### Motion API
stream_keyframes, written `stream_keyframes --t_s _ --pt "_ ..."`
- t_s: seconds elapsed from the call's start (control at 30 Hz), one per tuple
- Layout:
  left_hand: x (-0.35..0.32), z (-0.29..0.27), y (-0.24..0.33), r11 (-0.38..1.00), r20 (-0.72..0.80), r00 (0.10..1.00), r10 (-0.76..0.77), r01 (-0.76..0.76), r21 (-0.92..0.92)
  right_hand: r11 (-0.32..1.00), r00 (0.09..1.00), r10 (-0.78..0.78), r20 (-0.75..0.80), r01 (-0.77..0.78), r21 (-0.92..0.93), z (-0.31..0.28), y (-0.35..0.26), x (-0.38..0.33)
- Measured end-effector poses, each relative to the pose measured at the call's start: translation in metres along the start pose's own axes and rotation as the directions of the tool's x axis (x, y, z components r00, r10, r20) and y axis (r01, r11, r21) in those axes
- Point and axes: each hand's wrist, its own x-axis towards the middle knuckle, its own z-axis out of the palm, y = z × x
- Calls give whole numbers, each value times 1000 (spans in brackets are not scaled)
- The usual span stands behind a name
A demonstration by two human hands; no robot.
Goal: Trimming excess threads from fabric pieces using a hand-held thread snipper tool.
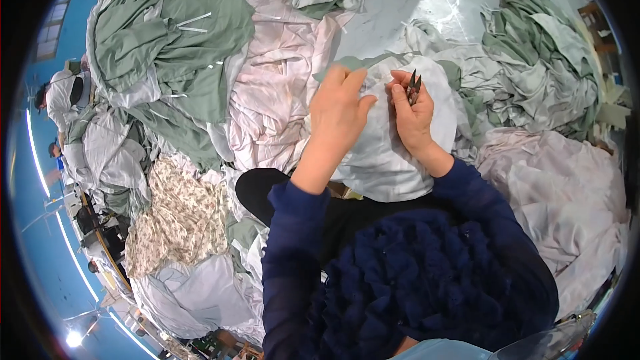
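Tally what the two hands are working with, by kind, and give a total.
Hands: 2, left hand and right hand
Thread snips: 1, dark snips in the right hand
White garment: 1, white cloth under both hands
Green strip: 1, green strip by the left fingers
Total: 5

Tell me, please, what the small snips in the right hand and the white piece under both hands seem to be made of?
The snips look like dark metal: thin, stiff, pointed blades with a dull sheen, held in the right hand. The white piece looks like soft woven cloth, matte to faintly lustrous; it folds and creases under the left hand. Its fibre cannot be told.
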Motion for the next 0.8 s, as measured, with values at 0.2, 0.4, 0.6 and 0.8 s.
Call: stream_keyframes --t_s 0.2,0.4,0.6,0.8 --pt "22 23 -10 991 205 979 -24 -3 130 998 999 43 -3 -43 36 -8 -1 0" --pt "22 32 -15 986 143 989 24 -46 157 997 998 70 -3 -69 45 -8 -3 2" --pt "34 25 -11 707 316 852 -416 522 -477 998 998 62 -18 -62 4 -10 -6 3" --pt "44 23 -1 666 317 874 -368 485 -566 998 999 53 1 -53 44 -11 -3 3"
